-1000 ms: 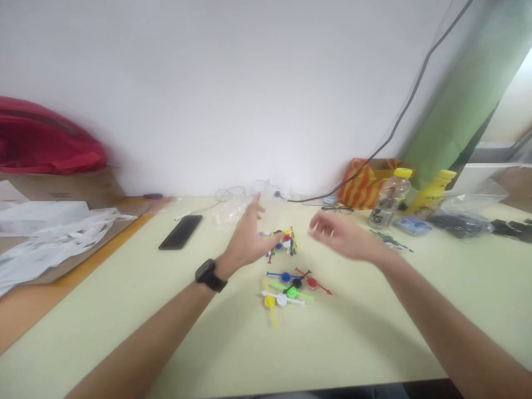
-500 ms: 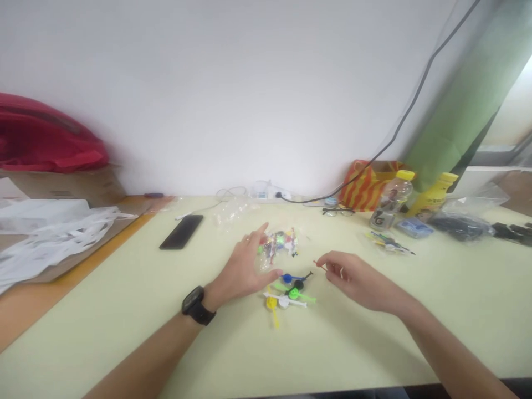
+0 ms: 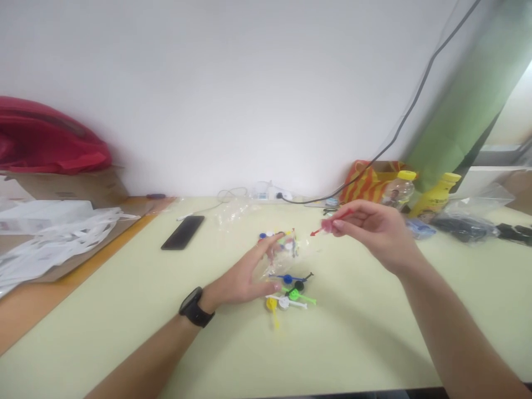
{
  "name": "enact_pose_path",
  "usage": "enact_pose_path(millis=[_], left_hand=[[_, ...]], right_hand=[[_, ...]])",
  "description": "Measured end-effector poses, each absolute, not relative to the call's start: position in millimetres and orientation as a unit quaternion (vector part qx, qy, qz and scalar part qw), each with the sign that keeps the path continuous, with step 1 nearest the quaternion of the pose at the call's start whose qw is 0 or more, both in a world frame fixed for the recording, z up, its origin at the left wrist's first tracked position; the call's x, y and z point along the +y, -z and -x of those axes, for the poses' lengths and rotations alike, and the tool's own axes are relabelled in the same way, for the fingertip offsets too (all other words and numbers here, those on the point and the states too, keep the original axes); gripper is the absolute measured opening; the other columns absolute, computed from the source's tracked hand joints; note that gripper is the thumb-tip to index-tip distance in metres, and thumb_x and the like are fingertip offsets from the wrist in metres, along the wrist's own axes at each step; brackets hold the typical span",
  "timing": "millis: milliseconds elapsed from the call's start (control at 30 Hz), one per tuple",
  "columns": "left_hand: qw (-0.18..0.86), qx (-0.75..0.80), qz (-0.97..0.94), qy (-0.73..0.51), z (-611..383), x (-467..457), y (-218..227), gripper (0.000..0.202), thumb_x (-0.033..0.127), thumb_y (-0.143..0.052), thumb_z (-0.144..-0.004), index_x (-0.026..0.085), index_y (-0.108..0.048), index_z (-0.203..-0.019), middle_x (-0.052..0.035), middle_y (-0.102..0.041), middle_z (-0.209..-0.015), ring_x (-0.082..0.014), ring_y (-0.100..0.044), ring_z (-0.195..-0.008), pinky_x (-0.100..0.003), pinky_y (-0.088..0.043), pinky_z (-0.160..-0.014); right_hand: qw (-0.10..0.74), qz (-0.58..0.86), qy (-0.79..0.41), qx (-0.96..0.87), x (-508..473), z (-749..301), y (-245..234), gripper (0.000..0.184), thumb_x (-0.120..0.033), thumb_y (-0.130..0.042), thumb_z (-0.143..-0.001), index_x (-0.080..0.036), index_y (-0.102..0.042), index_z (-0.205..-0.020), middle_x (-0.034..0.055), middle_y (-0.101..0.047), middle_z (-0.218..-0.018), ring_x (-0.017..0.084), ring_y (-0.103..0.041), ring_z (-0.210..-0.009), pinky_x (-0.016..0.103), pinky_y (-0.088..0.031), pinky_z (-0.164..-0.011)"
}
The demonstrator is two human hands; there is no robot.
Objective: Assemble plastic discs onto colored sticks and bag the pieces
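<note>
My right hand [image 3: 376, 235], raised above the table, pinches a red arrow spinner [image 3: 327, 225] between thumb and fingertips; its arrow tip points left and down. My left hand [image 3: 241, 277] is open, thumb and fingers apart, beside a clear plastic bag [image 3: 276, 266] of small multicoloured pieces. Its fingers partly cover the bag; whether they touch it I cannot tell. Near the left thumb, arrow spinners lie in a loose pile: a blue one [image 3: 287, 279], a black one [image 3: 299, 285], a green one [image 3: 294, 295], a white one [image 3: 284, 302] and a yellow one [image 3: 271, 303].
A phone [image 3: 183, 233] lies to the left, near crumpled clear plastic [image 3: 236, 213]. At the wall is a power strip [image 3: 266, 191] with a dark cable. Bottles, including a yellow one [image 3: 436, 197], and a striped bag [image 3: 361, 183] stand at the right. White bags [image 3: 54, 238] lie far left.
My right hand has risen and moved away with the red spinner, which now shows more plainly. It now hides the small pile at the right. My left hand's fingers have lowered over the bag.
</note>
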State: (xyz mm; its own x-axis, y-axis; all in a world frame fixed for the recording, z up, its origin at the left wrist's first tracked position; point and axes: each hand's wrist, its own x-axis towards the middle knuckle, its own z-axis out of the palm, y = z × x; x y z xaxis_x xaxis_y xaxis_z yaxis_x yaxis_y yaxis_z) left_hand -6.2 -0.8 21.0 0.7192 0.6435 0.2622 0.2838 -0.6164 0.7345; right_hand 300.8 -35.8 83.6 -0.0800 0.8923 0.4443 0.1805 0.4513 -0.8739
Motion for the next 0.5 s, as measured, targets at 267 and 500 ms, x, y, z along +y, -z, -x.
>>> enact_pose_path(millis=[267,500], left_hand=[[0.413,0.288,-0.833,-0.227,8,-2,-30,0.086,0.047,-0.073,-0.09,0.034,-0.027,-0.162,-0.0068,-0.03,-0.168,-0.0372,-0.031,-0.15,-0.051,-0.034,-0.12],[0.436,0.309,-0.816,-0.221,7,0,-28,0.085,0.048,-0.074,-0.089,0.034,-0.031,-0.161,-0.0073,-0.036,-0.165,-0.0374,-0.034,-0.149,-0.052,-0.035,-0.119]], right_hand=[[0.391,0.469,-0.334,-0.718,-16,-283,-90,0.018,-0.034,-0.076,-0.086,-0.017,-0.072,-0.087,0.0069,-0.076,-0.079,0.019,-0.07,-0.07,0.028,-0.055,-0.061],[0.312,0.494,-0.265,-0.767,5,-278,-82,0.014,-0.032,-0.072,-0.085,-0.019,-0.07,-0.084,0.0016,-0.068,-0.07,0.016,-0.062,-0.064,0.026,-0.047,-0.056]])
